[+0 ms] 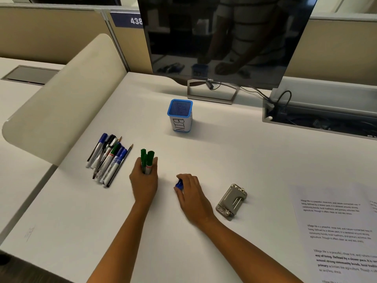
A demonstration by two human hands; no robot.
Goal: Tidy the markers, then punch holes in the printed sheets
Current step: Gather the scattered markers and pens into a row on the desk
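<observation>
Printed sheets (pixel 334 227) lie at the desk's (pixel 224 152) right edge, the grey hole punch (pixel 231 201) just left of them. Loose markers (pixel 108 160) are heaped at the far left, well apart from the blue bin (pixel 180 115). The left hand (pixel 143 178) grips three upright green markers (pixel 147 160); the right hand (pixel 190 193) curls round a blue marker (pixel 179 185).

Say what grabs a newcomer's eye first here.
The left hand gripping a bunch of green markers at mid-desk, the right hand beside it closed round a blue-capped marker. Then the blue pen cup marked BIN behind them, under the dark monitor.
</observation>
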